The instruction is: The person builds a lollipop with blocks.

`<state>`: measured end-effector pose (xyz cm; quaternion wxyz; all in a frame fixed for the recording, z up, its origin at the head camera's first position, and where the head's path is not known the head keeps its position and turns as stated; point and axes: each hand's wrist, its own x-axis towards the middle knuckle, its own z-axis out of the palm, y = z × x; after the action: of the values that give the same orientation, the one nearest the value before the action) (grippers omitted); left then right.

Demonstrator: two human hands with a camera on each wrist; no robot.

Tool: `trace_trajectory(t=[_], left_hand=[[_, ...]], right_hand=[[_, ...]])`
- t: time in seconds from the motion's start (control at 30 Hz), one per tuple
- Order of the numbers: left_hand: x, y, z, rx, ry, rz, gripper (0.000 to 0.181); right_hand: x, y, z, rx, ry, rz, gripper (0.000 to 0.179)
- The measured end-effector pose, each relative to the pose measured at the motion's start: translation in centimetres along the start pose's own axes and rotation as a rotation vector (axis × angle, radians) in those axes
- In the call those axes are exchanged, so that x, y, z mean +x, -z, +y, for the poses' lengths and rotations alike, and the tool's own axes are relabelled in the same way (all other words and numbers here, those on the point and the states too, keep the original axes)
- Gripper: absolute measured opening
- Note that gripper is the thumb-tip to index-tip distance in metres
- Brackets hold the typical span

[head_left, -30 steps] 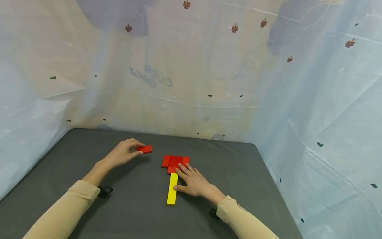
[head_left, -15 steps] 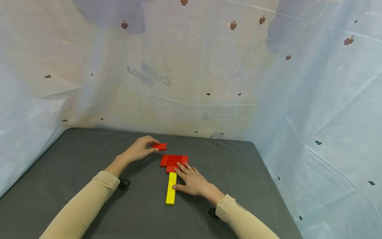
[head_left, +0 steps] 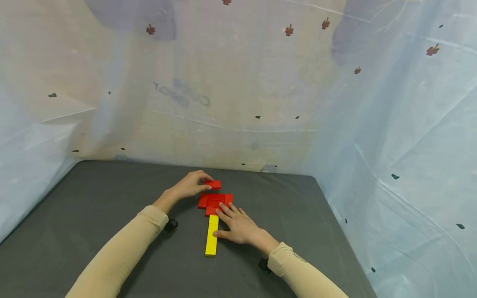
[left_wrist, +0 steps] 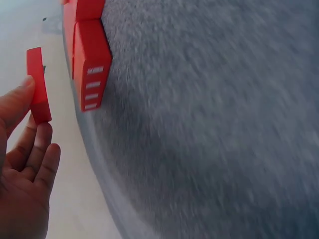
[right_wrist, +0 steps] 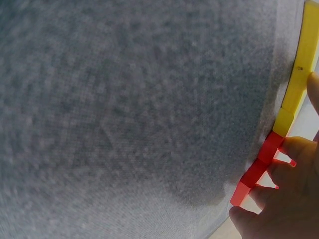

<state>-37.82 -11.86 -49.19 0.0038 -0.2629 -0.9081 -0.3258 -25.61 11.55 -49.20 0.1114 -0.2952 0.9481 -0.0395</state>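
My left hand pinches a small flat red block between thumb and fingers, just beyond a cluster of red blocks. In the left wrist view, this held block is raised apart from the cluster. Several red blocks lie flat side by side on the table. A yellow strip, made of a long block and a short one, runs from the cluster towards me. My right hand lies with fingers spread, fingertips on the red blocks and thumb against the yellow strip.
The dark grey cloth-covered table has its far edge a little beyond the blocks. A pale printed sheet hangs behind it and along both sides. Dark wrist cameras sit below both wrists.
My left hand has carried the red block rightwards, from left of the cluster to just behind it. My right hand has stayed in place on the blocks.
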Motion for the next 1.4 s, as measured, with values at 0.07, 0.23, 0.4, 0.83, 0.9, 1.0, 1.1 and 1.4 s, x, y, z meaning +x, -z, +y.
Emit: trace_trajectory(t=[0.07,0.23,0.4,0.83,0.9,1.0,1.1,1.4], left_hand=[[0.4,-0.4,0.0,-0.006,0.002,-0.015,0.033],[1.2,-1.2,0.0,0.004,0.011,-0.048,0.030],[1.7,-1.7,0.1,0.011,0.014,-0.069,0.029],[1.7,-2.0,0.6,0.041,0.023,-0.087,0.028],[1.7,-2.1,0.5,0.047,0.025,-0.093,0.028],[1.7,-2.2,0.4,0.068,0.017,-0.102,0.028],[1.6,-2.4,0.1,0.084,0.010,-0.112,0.027],[1.5,-2.4,0.1,0.084,0.004,-0.123,0.027]], right_hand=[[0.0,0.0,0.0,-0.001,-0.002,-0.001,0.082],[0.1,-0.1,0.0,0.001,-0.005,-0.010,0.082],[0.1,-0.1,0.2,-0.008,-0.007,-0.009,0.082],[0.1,-0.1,0.0,-0.003,-0.011,-0.012,0.082],[0.0,0.0,0.0,0.002,-0.012,-0.014,0.081],[0.0,-0.1,0.0,0.008,-0.011,-0.017,0.081],[0.0,-0.1,0.0,0.007,-0.008,-0.012,0.081],[0.0,0.1,0.0,0.001,-0.002,-0.003,0.081]])
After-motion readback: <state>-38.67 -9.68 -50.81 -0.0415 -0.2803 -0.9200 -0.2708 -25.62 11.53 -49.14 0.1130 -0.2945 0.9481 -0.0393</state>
